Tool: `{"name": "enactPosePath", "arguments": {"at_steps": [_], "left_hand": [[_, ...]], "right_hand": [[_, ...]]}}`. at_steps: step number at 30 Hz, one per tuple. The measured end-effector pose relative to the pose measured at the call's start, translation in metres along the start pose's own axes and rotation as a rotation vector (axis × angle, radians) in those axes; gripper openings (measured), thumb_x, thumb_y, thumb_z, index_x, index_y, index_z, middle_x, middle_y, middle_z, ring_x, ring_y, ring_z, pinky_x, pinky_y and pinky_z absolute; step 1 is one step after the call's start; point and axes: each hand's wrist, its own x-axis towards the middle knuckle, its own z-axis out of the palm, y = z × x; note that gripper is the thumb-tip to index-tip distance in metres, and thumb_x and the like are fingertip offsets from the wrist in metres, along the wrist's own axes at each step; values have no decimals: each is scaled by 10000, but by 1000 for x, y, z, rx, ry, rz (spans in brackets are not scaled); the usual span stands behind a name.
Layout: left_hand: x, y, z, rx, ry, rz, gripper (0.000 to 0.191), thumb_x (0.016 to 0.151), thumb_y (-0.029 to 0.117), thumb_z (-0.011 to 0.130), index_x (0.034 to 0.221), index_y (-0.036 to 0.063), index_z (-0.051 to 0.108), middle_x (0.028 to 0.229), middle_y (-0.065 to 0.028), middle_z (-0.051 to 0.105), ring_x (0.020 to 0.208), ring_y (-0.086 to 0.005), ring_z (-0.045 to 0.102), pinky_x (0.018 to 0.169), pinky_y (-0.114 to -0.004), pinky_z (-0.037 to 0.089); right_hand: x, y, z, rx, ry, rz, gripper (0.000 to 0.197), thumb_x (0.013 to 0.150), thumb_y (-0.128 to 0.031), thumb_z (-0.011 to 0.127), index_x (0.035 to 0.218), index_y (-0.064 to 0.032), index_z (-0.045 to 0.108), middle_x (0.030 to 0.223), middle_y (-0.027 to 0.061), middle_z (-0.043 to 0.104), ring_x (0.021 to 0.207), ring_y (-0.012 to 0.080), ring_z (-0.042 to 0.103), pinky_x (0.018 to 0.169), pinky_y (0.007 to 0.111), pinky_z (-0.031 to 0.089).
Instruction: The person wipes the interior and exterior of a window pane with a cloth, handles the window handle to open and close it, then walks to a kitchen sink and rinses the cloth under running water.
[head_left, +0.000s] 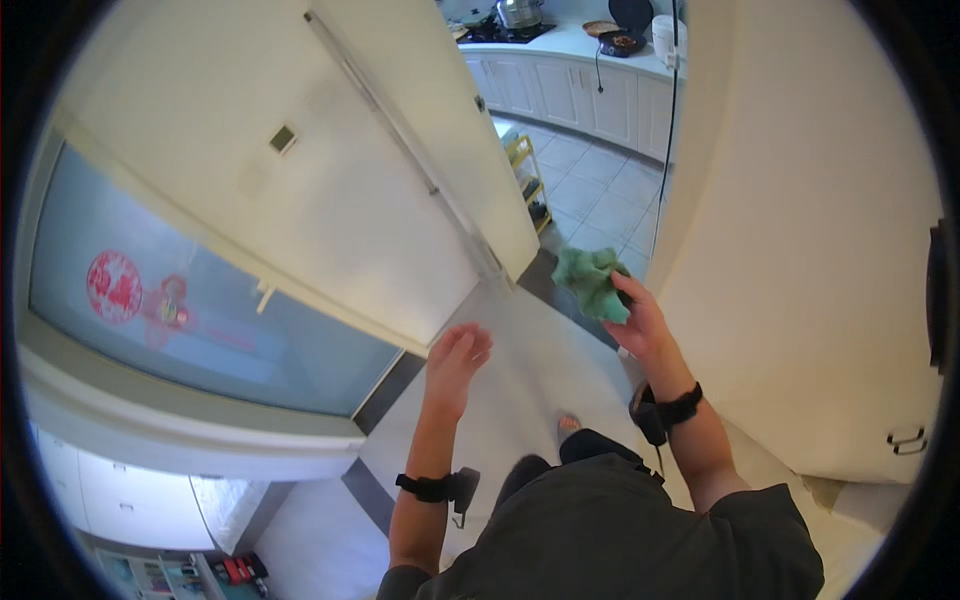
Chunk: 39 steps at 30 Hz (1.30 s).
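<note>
A crumpled green cloth (592, 283) is held in my right hand (639, 319), its thumb and fingers pinching the cloth's right side. My left hand (459, 360) is raised on the other side, fingers loosely curled and apart, with nothing seen in it. Both forearms wear black straps with small devices. Beyond the cloth lie a dark threshold strip (562, 294) and the tiled kitchen floor (600, 180).
A glass-paned door (210, 300) stands on the left, beside a white wall with a metal rail (390, 139). A white wall (810, 247) rises on the right. Past the doorway are a yellow shelf cart (534, 184) and a kitchen counter (577, 45) with cookware.
</note>
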Motion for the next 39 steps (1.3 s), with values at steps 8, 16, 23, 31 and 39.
{"name": "enactPosePath", "arguments": {"at_steps": [8, 16, 23, 31, 39], "left_hand": [[258, 74, 74, -29, -295, 42, 228, 962, 160, 550, 1154, 44, 586, 1035, -65, 664, 960, -159, 632, 865, -305, 504], [513, 84, 187, -85, -515, -154, 211, 955, 130, 548, 1141, 31, 558, 1030, -90, 654, 944, -160, 641, 837, -292, 524], [698, 84, 290, -115, -602, -247, 215, 951, 128, 557, 1143, 30, 551, 1032, -81, 645, 935, -162, 641, 833, -295, 528], [929, 48, 322, -336, -273, -219, 305, 926, 153, 599, 1198, 32, 534, 1045, -86, 632, 948, -191, 618, 837, -320, 518], [1066, 101, 268, -526, 213, -87, 287, 884, 123, 639, 1145, 45, 550, 1031, -69, 627, 923, -191, 601, 847, -334, 492]], "right_hand": [[227, -81, 40, 210, -60, -242, 298, 940, -214, 582, 1200, -71, 564, 1161, 59, 629, 1048, 207, 614, 893, 350, 503], [369, -204, 3, 243, 6, -494, 272, 965, -165, 532, 1204, -41, 562, 1176, 104, 629, 1073, 252, 614, 905, 392, 511], [512, -317, -47, 284, 34, -536, 273, 959, -165, 541, 1199, -40, 566, 1169, 102, 633, 1049, 252, 625, 861, 379, 534], [765, -439, -90, 44, -88, -264, 339, 949, -189, 544, 1260, -55, 532, 1212, 98, 611, 1093, 224, 604, 949, 368, 488], [1038, -451, -33, 72, -252, 162, 310, 932, -150, 576, 1204, -5, 542, 1092, 104, 649, 933, 200, 656, 850, 335, 538]]}}
